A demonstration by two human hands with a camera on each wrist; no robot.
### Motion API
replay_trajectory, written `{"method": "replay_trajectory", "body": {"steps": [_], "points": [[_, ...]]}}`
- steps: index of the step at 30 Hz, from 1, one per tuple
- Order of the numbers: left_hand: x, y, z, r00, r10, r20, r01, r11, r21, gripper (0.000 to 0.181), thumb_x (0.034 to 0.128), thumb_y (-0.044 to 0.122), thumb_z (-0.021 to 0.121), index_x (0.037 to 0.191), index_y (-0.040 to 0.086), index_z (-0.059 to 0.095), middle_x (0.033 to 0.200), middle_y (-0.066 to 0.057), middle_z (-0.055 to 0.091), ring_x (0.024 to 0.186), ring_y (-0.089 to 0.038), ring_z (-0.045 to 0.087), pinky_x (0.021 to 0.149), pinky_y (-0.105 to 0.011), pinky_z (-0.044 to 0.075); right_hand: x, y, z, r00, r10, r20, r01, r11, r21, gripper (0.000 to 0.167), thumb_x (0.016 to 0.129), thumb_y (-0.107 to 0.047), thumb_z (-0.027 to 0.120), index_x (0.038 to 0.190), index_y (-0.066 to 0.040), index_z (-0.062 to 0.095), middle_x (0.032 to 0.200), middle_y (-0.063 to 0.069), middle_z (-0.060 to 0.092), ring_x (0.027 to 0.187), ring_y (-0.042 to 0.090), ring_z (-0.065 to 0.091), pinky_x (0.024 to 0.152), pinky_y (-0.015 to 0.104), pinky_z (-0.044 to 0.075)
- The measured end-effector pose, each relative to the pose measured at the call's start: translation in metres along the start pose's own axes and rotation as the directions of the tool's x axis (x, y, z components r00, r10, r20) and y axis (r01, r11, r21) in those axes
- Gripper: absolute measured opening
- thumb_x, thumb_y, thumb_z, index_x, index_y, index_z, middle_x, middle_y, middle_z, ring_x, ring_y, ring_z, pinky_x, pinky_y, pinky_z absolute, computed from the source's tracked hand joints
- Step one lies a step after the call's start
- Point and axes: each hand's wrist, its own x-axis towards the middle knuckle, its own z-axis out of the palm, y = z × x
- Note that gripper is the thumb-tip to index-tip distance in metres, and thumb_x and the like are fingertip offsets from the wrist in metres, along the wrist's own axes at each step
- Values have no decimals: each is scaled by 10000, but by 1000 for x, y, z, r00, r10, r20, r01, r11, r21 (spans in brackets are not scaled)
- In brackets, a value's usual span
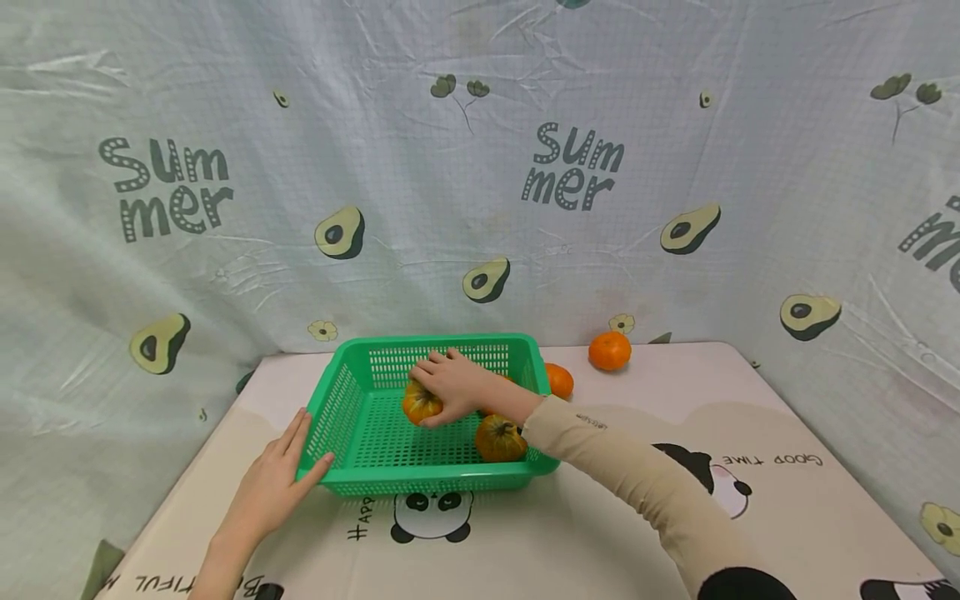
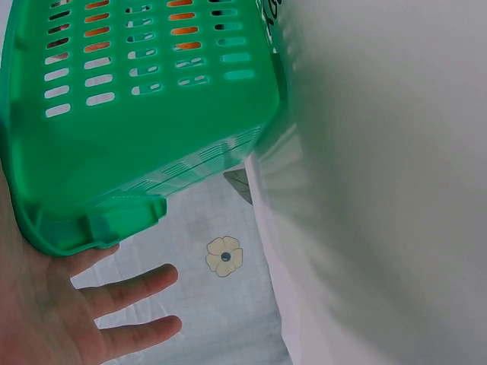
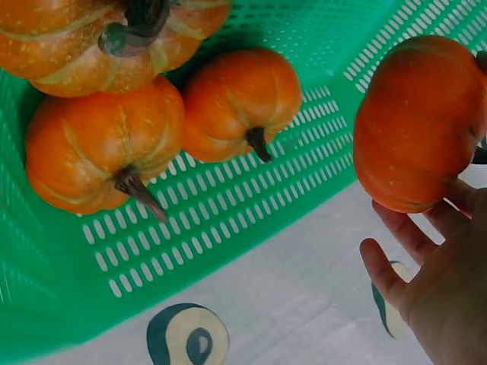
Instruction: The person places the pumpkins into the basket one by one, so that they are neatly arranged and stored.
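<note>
One held pumpkin | orange, softly ribbed | top apparently yellow-streaked

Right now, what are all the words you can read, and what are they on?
"Summer": backdrop sheet, twice whole.
"me": same sheet, right edge, cut off.
"GOOD TIME": table cover, upside down.
"HAPP": table cover, by the basket.
"B", "TIFUL": table cover, beside the left arm.
Bits at its left edge and by the tan sleeve: cut off or too small to read.
</note>
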Motion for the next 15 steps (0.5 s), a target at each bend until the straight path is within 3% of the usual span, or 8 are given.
{"method": "replay_trajectory", "body": {"steps": [5,15], "points": [[0,1,1,1000,4,-5,-4,1000,-6,722,896,410,472,1394,-48,220,1435,-238,251,1145,-461,405,858,-586,372,2,-3,7,999,3,49,-2,1000,-26,675,781,-625,493,1268,-164,417,1259,-17,467,1075,161,434,887,377,396],[-1,1,1,1000,5,-15,-5,1000,-11,716,893,399,481,1391,-49,228,1424,-246,267,1136,-465,411,853,-585,377,1,-5,16,988,6,152,-8,1000,15,648,760,-625,527,1227,-183,443,1187,-36,522,1049,141,472,893,376,406]]}}
